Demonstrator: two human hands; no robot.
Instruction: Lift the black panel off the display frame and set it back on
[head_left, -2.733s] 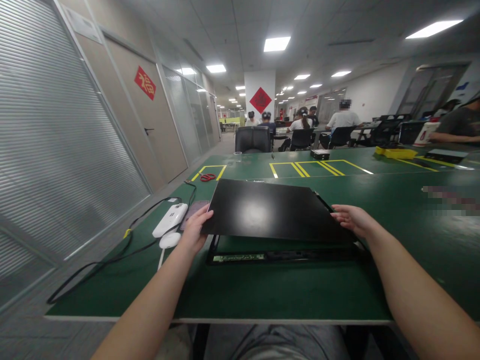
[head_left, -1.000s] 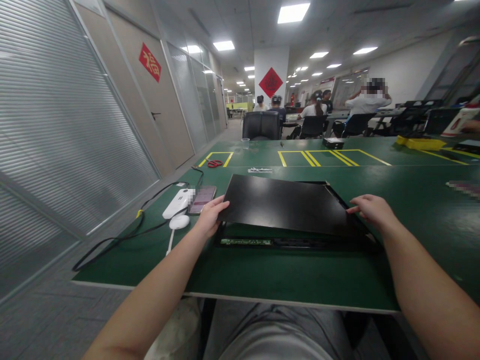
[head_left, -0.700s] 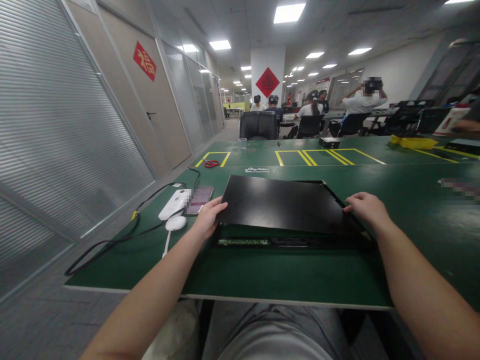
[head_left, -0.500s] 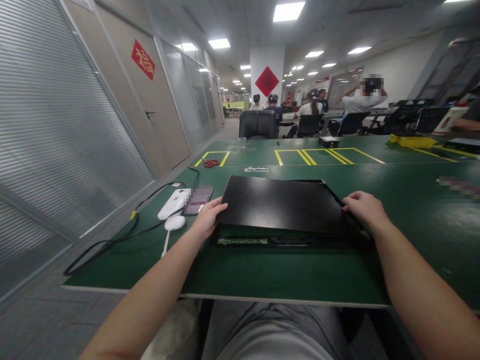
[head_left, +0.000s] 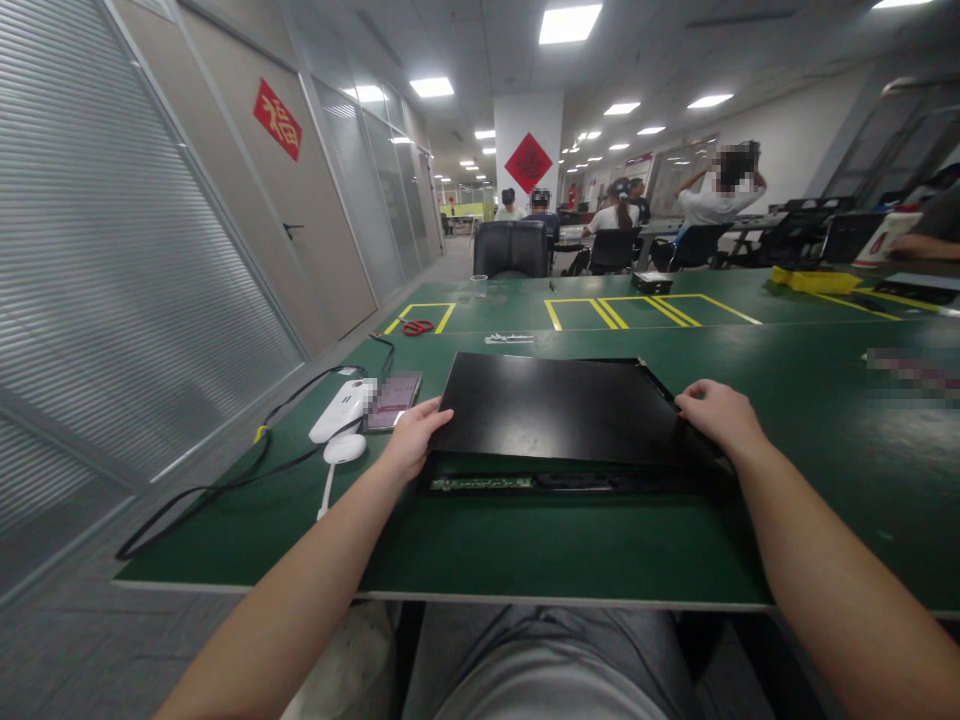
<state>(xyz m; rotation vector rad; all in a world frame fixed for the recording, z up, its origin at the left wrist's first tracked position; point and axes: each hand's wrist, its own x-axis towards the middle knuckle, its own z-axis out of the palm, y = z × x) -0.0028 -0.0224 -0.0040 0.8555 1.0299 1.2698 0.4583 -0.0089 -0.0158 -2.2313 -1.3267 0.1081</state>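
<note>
Ceiling panels (head_left: pixel 570 24) lit; blinds (head_left: pixel 97 260) left; grey floor (head_left: pixel 90 630), probably carpet.

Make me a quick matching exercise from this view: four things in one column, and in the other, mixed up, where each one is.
Column one
1. Black panel
2. Red scissors
3. Phone
4. Right hand

Column two
A. Beside yellow tape, toward the far left of the green table
B. Held at one edge by the left hand
C. At the right side of the black frame
D. Next to the white box

Right pairs: 1-B, 2-A, 3-D, 4-C.
</note>
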